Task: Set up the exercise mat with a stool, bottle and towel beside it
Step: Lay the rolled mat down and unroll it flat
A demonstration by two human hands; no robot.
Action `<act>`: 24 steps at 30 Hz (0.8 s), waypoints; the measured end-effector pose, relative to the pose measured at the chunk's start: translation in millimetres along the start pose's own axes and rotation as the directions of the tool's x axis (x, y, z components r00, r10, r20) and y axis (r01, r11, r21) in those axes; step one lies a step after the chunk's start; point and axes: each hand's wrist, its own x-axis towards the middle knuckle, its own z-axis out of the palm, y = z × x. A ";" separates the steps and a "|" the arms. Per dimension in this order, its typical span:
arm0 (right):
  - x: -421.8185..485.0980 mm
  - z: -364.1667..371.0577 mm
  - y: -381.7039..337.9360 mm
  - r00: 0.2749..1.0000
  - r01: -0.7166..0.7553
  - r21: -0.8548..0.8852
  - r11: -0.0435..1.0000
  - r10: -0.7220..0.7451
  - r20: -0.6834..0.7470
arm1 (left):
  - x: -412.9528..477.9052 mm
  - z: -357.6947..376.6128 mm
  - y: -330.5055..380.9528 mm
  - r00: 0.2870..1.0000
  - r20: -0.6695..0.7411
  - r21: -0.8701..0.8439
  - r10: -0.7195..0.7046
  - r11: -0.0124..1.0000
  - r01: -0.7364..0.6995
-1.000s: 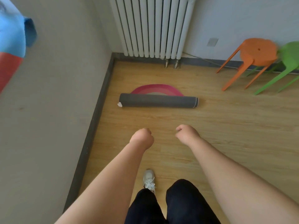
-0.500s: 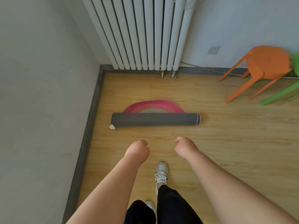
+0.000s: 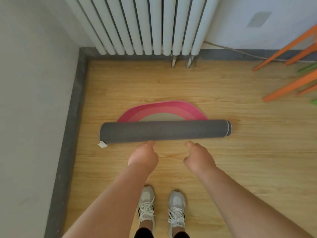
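Observation:
A rolled exercise mat (image 3: pixel 164 131), grey on the outside, lies crosswise on the wooden floor. Its unrolled pink rounded end (image 3: pixel 163 109) spreads flat behind the roll. My left hand (image 3: pixel 143 155) hangs just in front of the roll's near edge, fingers curled down, its fingertips at the mat's edge. My right hand (image 3: pixel 199 158) hangs beside it, slightly short of the roll, fingers curled and holding nothing. The legs of an orange stool (image 3: pixel 289 69) show at the right edge. No bottle or towel is in view.
A white radiator (image 3: pixel 145 24) stands against the far wall, with a cable along the skirting. A grey wall (image 3: pixel 34 100) runs down the left side close to the mat's left end. Green stool legs (image 3: pixel 308 67) peek in behind the orange ones. My two sneakers (image 3: pixel 161 208) stand behind my hands.
I have stepped closer to the mat and both feet now stand side by side. Both hands have moved forward and down to the roll's near edge.

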 end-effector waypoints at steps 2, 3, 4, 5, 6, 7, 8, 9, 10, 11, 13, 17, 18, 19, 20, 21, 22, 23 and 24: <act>38.7 17.9 1.1 1.000 0.013 -0.025 1.000 -0.013 -0.001 | 41.5 14.5 -6.3 0.999 0.005 0.044 0.037 0.998 -0.038; 70.3 39.7 5.2 1.000 0.014 -0.045 0.999 -0.014 -0.001 | 74.1 33.2 -15.0 0.999 0.010 0.090 0.047 0.995 -0.047; 84.7 44.1 5.2 1.000 0.018 -0.061 0.998 -0.018 -0.002 | 89.3 37.7 -16.9 0.999 0.003 0.126 0.054 0.991 -0.054; 96.1 46.0 4.5 1.000 0.029 -0.077 0.997 -0.029 0.002 | 102.3 39.8 -18.3 0.998 0.006 0.154 0.063 0.986 -0.064; 118.8 61.2 9.1 0.999 0.038 -0.091 0.995 -0.038 0.003 | 124.3 53.8 -24.2 0.997 0.000 0.180 0.082 0.980 -0.080; 136.5 70.1 11.3 0.999 0.044 -0.109 0.993 -0.044 0.003 | 142.1 64.8 -28.1 0.995 -0.009 0.201 0.095 0.975 -0.091; 153.5 77.0 12.7 0.998 0.057 -0.120 0.991 -0.057 0.001 | 159.4 72.8 -30.8 0.994 -0.011 0.212 0.112 0.971 -0.107; 173.2 88.9 15.6 0.998 0.066 -0.131 0.989 -0.066 0.003 | 179.0 84.6 -36.0 0.992 -0.007 0.222 0.124 0.968 -0.120; 188.9 96.5 16.7 0.997 0.077 -0.135 0.988 -0.078 -0.007 | 194.7 93.2 -39.0 0.990 -0.012 0.231 0.141 0.964 -0.135; 206.4 106.5 19.3 0.996 0.090 -0.147 0.985 -0.093 -0.013 | 213.6 105.6 -43.8 0.987 -0.016 0.249 0.163 0.956 -0.154; 234.1 118.7 21.9 0.991 0.122 -0.185 0.975 -0.131 -0.034 | 241.6 120.7 -48.8 0.979 -0.027 0.297 0.201 0.937 -0.184; 281.1 130.8 22.9 0.985 0.147 -0.261 0.954 -0.165 -0.048 | 285.3 138.1 -53.0 0.970 -0.042 0.381 0.239 0.901 -0.206; 291.2 133.1 22.6 0.985 0.148 -0.274 0.950 -0.167 -0.045 | 293.9 141.6 -53.9 0.969 -0.046 0.400 0.243 0.893 -0.205; 298.6 133.9 22.3 0.985 0.151 -0.281 0.948 -0.168 -0.038 | 300.2 143.3 -54.3 0.968 -0.047 0.419 0.248 0.884 -0.206; 303.9 134.3 21.9 0.985 0.154 -0.281 0.947 -0.168 -0.026 | 305.5 144.0 -55.1 0.967 -0.043 0.433 0.251 0.877 -0.208; 308.8 135.9 22.8 0.986 0.154 -0.284 0.947 -0.166 -0.018 | 311.0 145.7 -57.4 0.968 -0.035 0.440 0.250 0.873 -0.210; 311.2 136.6 24.2 0.987 0.150 -0.294 0.944 -0.162 -0.019 | 314.2 146.2 -59.5 0.969 -0.021 0.445 0.245 0.871 -0.211; 312.0 137.5 26.0 0.986 0.147 -0.312 0.939 -0.164 -0.029 | 316.1 147.2 -62.2 0.971 -0.009 0.440 0.241 0.873 -0.212; 311.7 138.0 27.4 0.984 0.147 -0.335 0.931 -0.172 -0.047 | 316.0 148.3 -65.2 0.971 -0.008 0.428 0.237 0.879 -0.211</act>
